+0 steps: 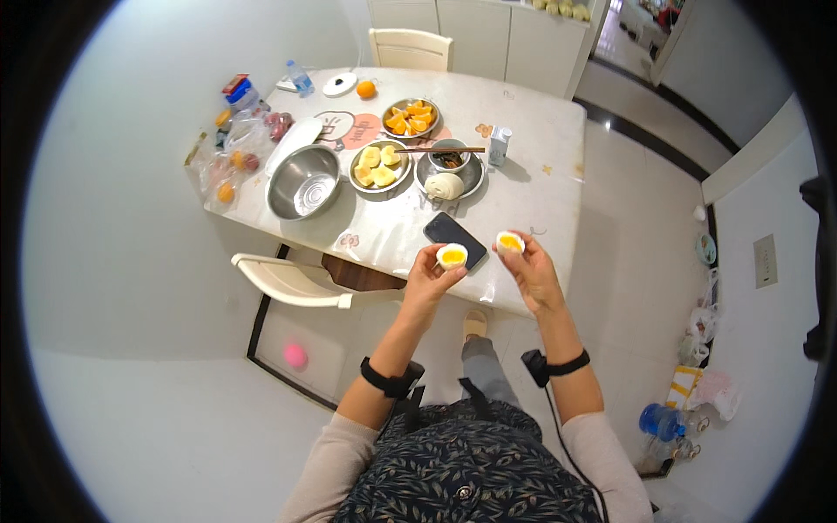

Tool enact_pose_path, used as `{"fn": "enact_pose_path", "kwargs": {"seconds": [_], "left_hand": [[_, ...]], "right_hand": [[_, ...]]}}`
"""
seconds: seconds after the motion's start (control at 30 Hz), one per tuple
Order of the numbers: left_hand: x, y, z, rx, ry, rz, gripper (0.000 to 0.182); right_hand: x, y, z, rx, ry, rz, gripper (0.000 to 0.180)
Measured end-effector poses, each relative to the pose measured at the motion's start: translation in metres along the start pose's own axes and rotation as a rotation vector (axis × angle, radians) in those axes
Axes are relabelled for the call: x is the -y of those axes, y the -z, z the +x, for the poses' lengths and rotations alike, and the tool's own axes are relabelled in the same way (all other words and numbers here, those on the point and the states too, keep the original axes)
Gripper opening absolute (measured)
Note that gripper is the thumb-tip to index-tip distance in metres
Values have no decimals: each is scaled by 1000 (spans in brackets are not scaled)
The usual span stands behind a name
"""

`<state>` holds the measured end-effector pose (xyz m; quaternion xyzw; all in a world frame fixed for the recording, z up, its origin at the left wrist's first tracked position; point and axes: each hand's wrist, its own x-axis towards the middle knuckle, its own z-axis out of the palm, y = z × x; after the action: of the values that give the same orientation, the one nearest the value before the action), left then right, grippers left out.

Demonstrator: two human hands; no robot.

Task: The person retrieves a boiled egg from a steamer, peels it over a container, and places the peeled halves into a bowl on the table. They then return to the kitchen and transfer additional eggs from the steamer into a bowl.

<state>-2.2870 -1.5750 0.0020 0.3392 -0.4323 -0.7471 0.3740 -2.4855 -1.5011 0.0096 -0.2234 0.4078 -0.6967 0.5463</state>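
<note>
My left hand (431, 276) holds a boiled egg half (452, 257), its yolk side showing. A second egg half (509, 244) is in my right hand (531, 268), also with the yolk in view. Partly behind the left hand, a dark smartphone (451, 233) lies on the table. Beyond it, a steel plate (473, 184) bears a pale steamed bun (444, 186) and a bowl (449, 142) of dark food. A pair of chopsticks (439, 150) rests across the bowl, reaching over the rim of a plate (356, 185) of peeled, pale yellow fruit pieces.
Orange wedges fill another plate (387, 131). A steel basin (288, 186) stands at the left, near bagged fruit (243, 161) and a water bottle (300, 80). A carton (499, 146) stands at the right. A cream chair (294, 281) is tucked at the near edge; a pink ball (295, 355) is below.
</note>
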Motion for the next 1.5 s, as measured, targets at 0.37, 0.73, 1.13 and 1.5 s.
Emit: {"fn": "enact_pose_path", "kwargs": {"seconds": [0.37, 0.73, 1.13, 1.5], "left_hand": [[74, -21, 225, -167, -90, 346, 61], [119, -34, 296, -343, -393, 839, 48], [113, 5, 296, -219, -614, 1363, 50], [116, 2, 317, -175, -589, 1499, 44]], "right_hand": [[-36, 84, 220, -90, -137, -164, 41], [-80, 128, 291, -197, -87, -246, 44], [-100, 118, 322, -159, 448, -1260, 36], [-107, 127, 339, -51, 537, -1345, 37]]}}
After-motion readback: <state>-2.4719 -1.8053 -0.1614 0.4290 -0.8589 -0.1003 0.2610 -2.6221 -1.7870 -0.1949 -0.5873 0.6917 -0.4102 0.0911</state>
